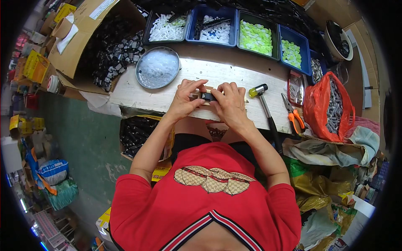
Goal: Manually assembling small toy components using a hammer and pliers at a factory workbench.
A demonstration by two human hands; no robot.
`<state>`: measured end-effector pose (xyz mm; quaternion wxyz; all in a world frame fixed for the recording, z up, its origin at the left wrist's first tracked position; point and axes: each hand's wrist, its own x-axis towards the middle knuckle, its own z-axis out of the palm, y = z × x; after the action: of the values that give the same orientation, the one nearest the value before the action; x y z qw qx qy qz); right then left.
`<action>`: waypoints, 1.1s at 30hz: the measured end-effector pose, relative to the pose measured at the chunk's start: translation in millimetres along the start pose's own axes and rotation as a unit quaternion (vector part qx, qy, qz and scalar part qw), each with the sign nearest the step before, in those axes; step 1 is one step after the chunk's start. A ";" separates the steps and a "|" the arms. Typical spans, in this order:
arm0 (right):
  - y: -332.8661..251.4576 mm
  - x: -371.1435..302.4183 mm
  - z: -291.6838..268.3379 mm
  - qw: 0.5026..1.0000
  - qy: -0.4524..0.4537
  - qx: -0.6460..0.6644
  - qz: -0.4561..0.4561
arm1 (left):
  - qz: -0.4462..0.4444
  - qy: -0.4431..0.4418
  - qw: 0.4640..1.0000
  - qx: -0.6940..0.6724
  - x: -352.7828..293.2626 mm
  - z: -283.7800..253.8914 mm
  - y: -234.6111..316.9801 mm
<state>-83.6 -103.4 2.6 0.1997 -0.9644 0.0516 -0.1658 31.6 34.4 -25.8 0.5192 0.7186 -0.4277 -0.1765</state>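
Close to the front edge of the white worktable [142, 98], both my hands are closed around a small black plastic part [207, 96]. It sits at a small light-coloured block that my fingers partly cover. My left hand [184, 100] curls in from the left, index finger over the far side and thumb at the near side. From the right, the fingers of my right hand [232, 104] press on the black part. A hammer [263, 98] with a yellow-and-black head lies right of my right hand. Beyond it are orange-handled pliers [293, 113].
Behind my hands stand a round metal dish [158, 67] of whitish contents and bins of white pieces [167, 28] and green pieces [255, 37]. A carton of black parts [115, 58] is left; a red bag [312, 111] of grey pieces is right. Below sits a box of black parts [140, 133].
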 end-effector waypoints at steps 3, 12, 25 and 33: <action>-0.3 1.7 -1.1 1.000 -0.004 -0.001 -0.003 | -0.015 -0.005 1.000 -0.015 0.1 -0.8 1.5; 4.3 -3.6 1.5 1.000 0.005 0.019 0.017 | 0.032 -0.034 0.997 0.069 5.3 -4.0 5.6; 78.4 -78.5 -36.5 0.969 -0.001 -0.146 0.200 | 0.197 -0.116 0.916 0.329 9.9 3.0 29.3; 31.2 -68.3 -58.6 0.990 0.054 0.066 0.115 | 0.185 -0.208 0.864 0.419 18.5 1.9 37.8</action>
<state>-168.7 -142.2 20.3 0.2775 -0.9264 0.1619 -0.1964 24.6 14.9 10.9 0.0918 0.7226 -0.6846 -0.0269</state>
